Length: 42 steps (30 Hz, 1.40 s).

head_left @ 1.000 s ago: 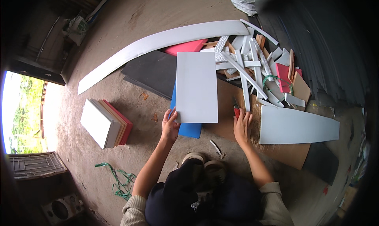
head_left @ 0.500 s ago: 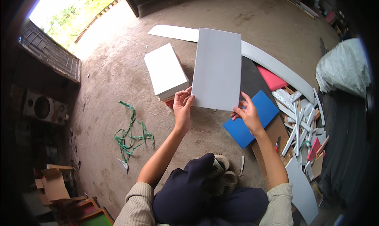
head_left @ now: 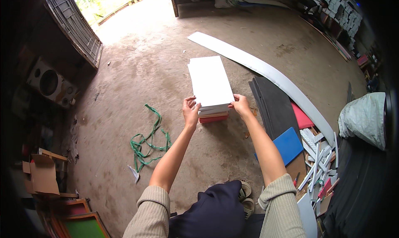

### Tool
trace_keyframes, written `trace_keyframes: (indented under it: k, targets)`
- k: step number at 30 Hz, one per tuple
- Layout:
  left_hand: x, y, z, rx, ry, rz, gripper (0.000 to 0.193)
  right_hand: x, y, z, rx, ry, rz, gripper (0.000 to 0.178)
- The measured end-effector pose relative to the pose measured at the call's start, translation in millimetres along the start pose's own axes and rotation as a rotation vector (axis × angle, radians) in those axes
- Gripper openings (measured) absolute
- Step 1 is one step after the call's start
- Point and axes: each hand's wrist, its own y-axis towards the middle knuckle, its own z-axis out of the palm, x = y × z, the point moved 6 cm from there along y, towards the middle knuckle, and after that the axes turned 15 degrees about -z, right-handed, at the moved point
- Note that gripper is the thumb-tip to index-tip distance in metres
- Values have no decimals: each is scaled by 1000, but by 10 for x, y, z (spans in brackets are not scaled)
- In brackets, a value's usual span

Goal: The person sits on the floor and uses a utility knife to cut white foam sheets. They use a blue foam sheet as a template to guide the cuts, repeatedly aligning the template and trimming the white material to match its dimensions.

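A thick white rectangular sheet (head_left: 212, 81) lies over the top of a stack of sheets (head_left: 213, 119) on the floor in front of me. White layers show in the upper part of the stack, with tan and red ones at the bottom. My left hand (head_left: 191, 111) pinches the sheet's near left corner between thumb and fingers. At the near right corner, my right hand (head_left: 241, 106) grips the same sheet. The sheet's edges line up roughly with the stack, though the far left corner shows a small step between layers.
Tangled green twine (head_left: 145, 148) lies on the floor at left. To the right are black sheets (head_left: 272, 107), a blue sheet (head_left: 287, 146), a red piece (head_left: 302, 116), a long curved white strip (head_left: 266, 69) and a scrap heap (head_left: 318, 159). A whitish sack (head_left: 363, 119) stands far right.
Both hands have carried the white sheet away from me and down onto the stack. The view has shifted left, and the blue sheet is now partly behind my right arm.
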Motion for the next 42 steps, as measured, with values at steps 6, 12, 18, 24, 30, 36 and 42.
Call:
trace_keyframes:
  k: [6, 12, 18, 24, 30, 36, 42]
  targets:
    - [24, -113, 163, -182, 352, 97, 29, -104, 33, -194, 36, -321, -161, 38]
    - [-172, -1003, 1009, -172, 615, 467, 29, 62, -1089, -1150, 219, -198, -79, 35]
    - [911, -2188, 2300, 673, 657, 452, 34, -916, -3386, -3072, -528, -365, 224, 23]
    - [1485, -2932, 2711, 938, 799, 542, 33, -1143, -4667, -2996, -756, -977, 295, 37]
    - [1566, -3030, 2808, 886, 809, 587, 29, -1273, -4508, -2901, -680, -1025, 305, 52]
    - [1477, -2917, 2853, 724, 677, 470, 29, -1359, -4561, -2869, -796, -883, 307, 53]
    - [1357, -3392, 3365, 783, 585, 407, 20, -1206, -5255, -2827, -1170, -334, 186, 35]
